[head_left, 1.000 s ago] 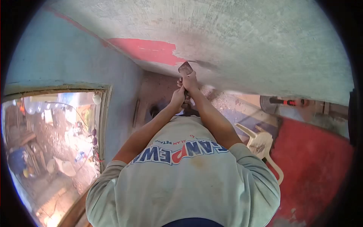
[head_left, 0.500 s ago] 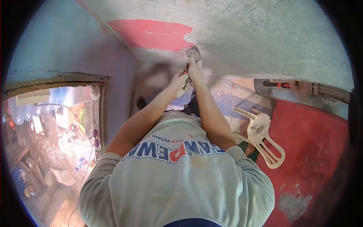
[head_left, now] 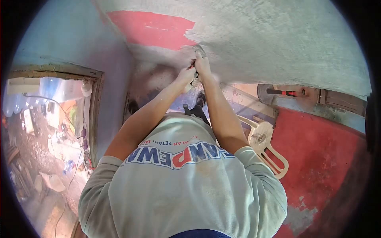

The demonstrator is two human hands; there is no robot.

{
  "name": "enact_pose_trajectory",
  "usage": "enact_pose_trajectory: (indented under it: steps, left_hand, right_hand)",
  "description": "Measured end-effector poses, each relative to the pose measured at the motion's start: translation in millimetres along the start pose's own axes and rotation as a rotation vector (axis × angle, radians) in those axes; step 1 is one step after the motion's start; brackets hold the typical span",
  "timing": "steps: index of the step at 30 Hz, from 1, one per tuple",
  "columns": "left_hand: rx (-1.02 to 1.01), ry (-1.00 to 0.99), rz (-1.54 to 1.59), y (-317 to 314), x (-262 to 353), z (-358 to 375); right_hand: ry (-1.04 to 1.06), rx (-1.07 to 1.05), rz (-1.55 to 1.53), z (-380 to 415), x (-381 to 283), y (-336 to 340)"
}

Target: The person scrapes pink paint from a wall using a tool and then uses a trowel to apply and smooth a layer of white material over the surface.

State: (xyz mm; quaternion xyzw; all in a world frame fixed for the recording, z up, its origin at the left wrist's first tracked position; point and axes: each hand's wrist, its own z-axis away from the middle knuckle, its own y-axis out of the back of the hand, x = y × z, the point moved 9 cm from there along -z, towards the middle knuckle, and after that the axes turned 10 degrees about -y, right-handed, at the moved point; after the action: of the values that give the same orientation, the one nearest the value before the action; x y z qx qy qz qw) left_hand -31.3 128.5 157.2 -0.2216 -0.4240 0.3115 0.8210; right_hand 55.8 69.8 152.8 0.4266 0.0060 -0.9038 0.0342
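Note:
My right hand [head_left: 203,66] is closed around a putty knife [head_left: 199,50], its grey blade tilted almost edge-on at the wall [head_left: 270,43]. The blade is beside the lower right corner of a red painted patch [head_left: 152,29], where grey coating surrounds it. Close against the right hand, to its left and slightly lower, my left hand [head_left: 185,78] has its fingers curled. A small red and dark piece shows at its top, but what it grips is mostly hidden. Both arms reach forward.
A cream plastic chair [head_left: 261,137] stands right of my body. Further right, a ledge holds a round tray-like disc with a red-and-black handled tool [head_left: 291,93]. A wooden-framed opening [head_left: 97,115] is at left, with cables and clutter beyond. A red surface [head_left: 313,158] lies at right.
The view has shifted, moving the surroundings leftward. The putty knife's blade has turned from broad face to nearly edge-on. Both hands stay close together near the red patch.

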Motion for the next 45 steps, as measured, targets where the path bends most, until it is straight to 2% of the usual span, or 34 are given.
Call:
enact_pose_trajectory:
  steps: [3, 7, 10, 11, 14, 17, 20, 21, 24, 25, 28, 31, 34, 35, 38, 39, 42, 45]
  left_hand:
    - [0.016, -0.025, 0.052, 1.7, -4.7, -9.5]
    - [-0.003, -0.031, 0.066, -6.7, -0.1, 4.3]
    - [0.07, -0.047, 0.027, -4.3, 6.7, 0.6]
    - [0.04, -0.05, 0.049, -6.6, 5.3, -6.0]
    - [0.089, -0.046, -0.005, -5.3, 4.8, -2.9]
    - [0.006, -0.048, -0.035, -11.3, 9.9, 17.3]
    - [-0.021, -0.024, -0.04, 4.8, -0.7, -12.5]
    - [0.037, 0.026, -0.051, 12.6, -6.7, -18.2]
    - [0.005, -0.025, -0.045, 5.5, 0.5, -7.1]
    - [0.056, -0.014, -0.05, -6.4, 8.8, 14.2]
    - [0.014, 0.008, -0.037, 2.2, -3.7, -3.5]
    - [0.005, 0.02, 0.013, 15.0, -18.7, -25.3]
    - [0.026, -0.037, -0.054, -4.3, -3.6, 3.3]
    - [-0.049, -0.05, -0.031, -8.2, -3.6, 3.7]
    - [0.039, -0.026, -0.038, 8.2, -12.5, -21.8]
    - [0.018, -0.011, -0.067, 10.3, -15.5, -25.5]
    - [0.055, -0.063, -0.02, -4.4, -7.7, -5.6]
    - [0.033, -0.023, -0.032, -7.5, -6.6, 3.6]
  right_hand:
    - [-0.004, -0.012, 0.024, -16.6, 6.0, 4.1]
    - [0.024, -0.025, -0.046, 6.0, -6.2, 0.0]
    - [0.094, 0.061, 0.114, -7.7, -8.9, 2.7]
    - [-0.013, 0.02, 0.043, -11.9, -2.8, 1.7]
    - [0.035, 0.007, 0.029, 0.4, -8.9, 1.5]
    - [0.091, 0.028, -0.116, 17.7, -13.9, -1.2]
    - [0.029, 0.024, 0.018, 2.9, -11.8, -4.1]
    - [-0.001, 0.056, 0.045, -2.2, -7.4, -3.7]
    - [0.046, 0.104, -0.066, 6.5, -7.5, -1.4]
    - [0.05, 0.061, -0.092, 10.8, -7.7, -2.2]
    - [0.056, 0.019, -0.025, 2.0, -9.1, -3.1]
    - [-0.024, -0.052, -0.057, -15.8, 5.8, -4.4]
    - [0.048, 0.006, -0.097, -1.2, 1.7, 4.6]
    - [0.106, 0.042, -0.169, 6.6, -5.9, 4.0]
    - [0.066, -0.061, 0.006, -18.0, 1.5, -0.1]
    - [-0.047, -0.011, 0.035, -23.4, 10.4, 3.4]
    - [0.085, -0.052, -0.112, -5.4, -1.6, 2.9]
    - [0.048, 0.11, -0.075, 5.3, -4.3, 9.5]
